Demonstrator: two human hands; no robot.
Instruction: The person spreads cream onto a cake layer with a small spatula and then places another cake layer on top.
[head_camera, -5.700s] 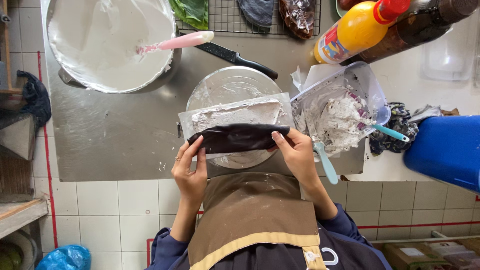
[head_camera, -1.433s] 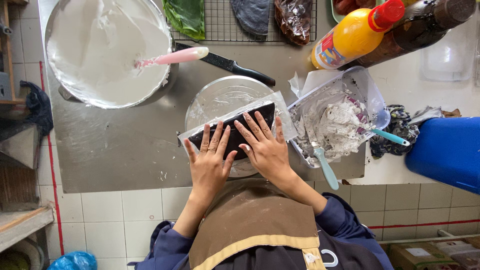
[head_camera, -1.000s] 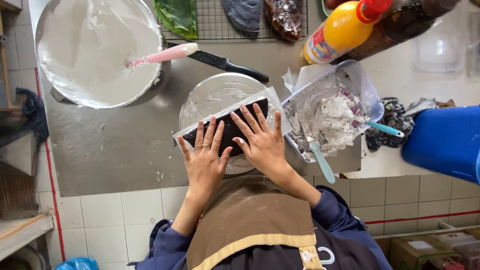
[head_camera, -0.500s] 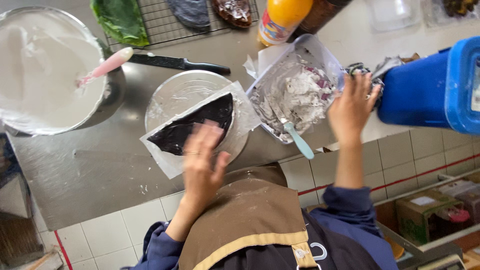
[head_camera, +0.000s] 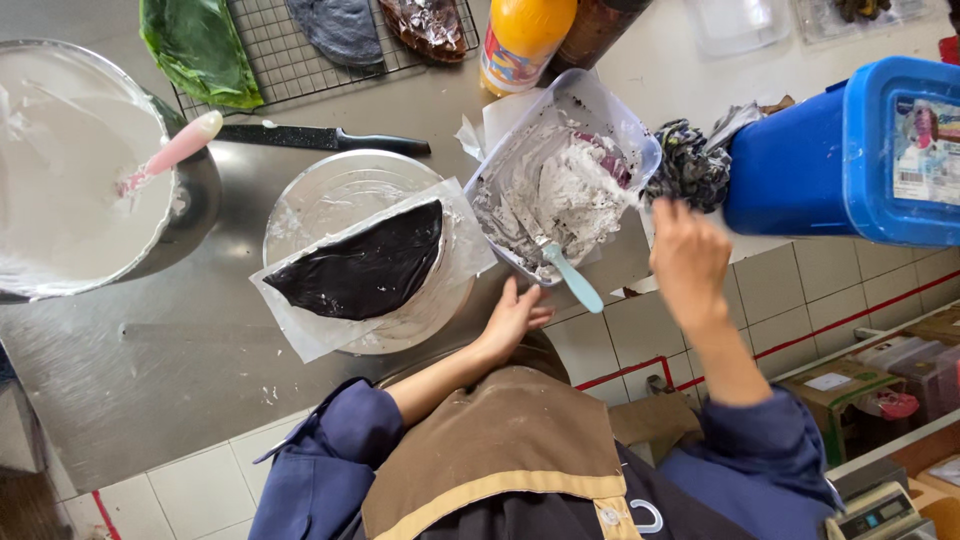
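Note:
A black half-round folded piece wrapped in clear film (head_camera: 365, 270) lies on a round metal stand (head_camera: 330, 195) on the steel counter. My left hand (head_camera: 510, 318) rests at the counter's front edge, just right of the stand and below a plastic tub of white cream (head_camera: 560, 180). Its fingers are apart and it holds nothing. A light blue spatula (head_camera: 572, 278) sticks out of the tub. My right hand (head_camera: 688, 262) is raised and blurred, fingers towards a dark crumpled cloth (head_camera: 690, 165), with nothing visible in it.
A big bowl of white cream (head_camera: 70, 190) with a pink spatula (head_camera: 170, 150) stands at left. A black knife (head_camera: 320, 138) lies behind the stand. A wire rack (head_camera: 300, 50) holds green, dark blue and brown pieces. An orange bottle (head_camera: 520, 40) and a blue container (head_camera: 860, 150) are at right.
Both hands have lifted off the wrapped black piece. My right hand swung right towards the cloth and blue container; my left drew back to the counter edge. The view turned right.

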